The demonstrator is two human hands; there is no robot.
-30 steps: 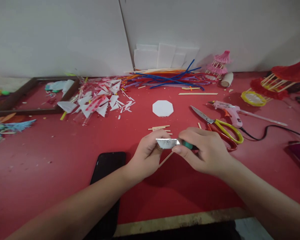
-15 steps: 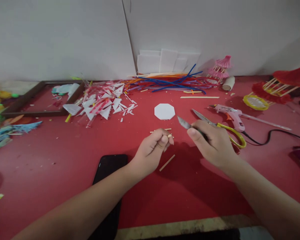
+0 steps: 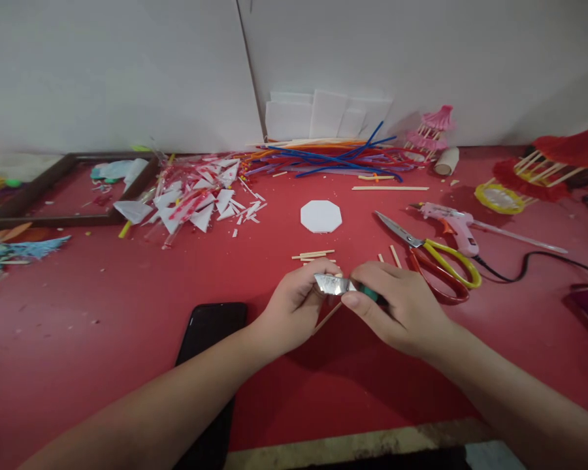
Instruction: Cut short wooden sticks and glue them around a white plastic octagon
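My right hand [image 3: 402, 303] is closed round the green handle of a knife [image 3: 329, 284], its silver blade pointing left across the fingertips of my left hand [image 3: 294, 303]. Those left fingers pinch a short wooden stick [image 3: 339, 275], of which only the pale end shows; the blade lies at or just in front of it. Just behind my left hand are several cut wooden sticks [image 3: 316, 253]. One more stick [image 3: 327, 318] lies below, partly covered by my hands. Farther back sits a white octagonal piece [image 3: 321, 216].
Scissors [image 3: 411, 241] and a pink glue gun [image 3: 451, 225] lie to the right. A black phone [image 3: 213, 333] is under my left forearm. Pipe cleaners [image 3: 333, 160], white scraps [image 3: 203, 215], a brown frame [image 3: 53, 222] and small stick-and-fuzz models [image 3: 549, 166] line the back.
The knife has come left and down from the right, so its blade now meets my left fingertips. My left hand stays almost in place, still pinching the stick.
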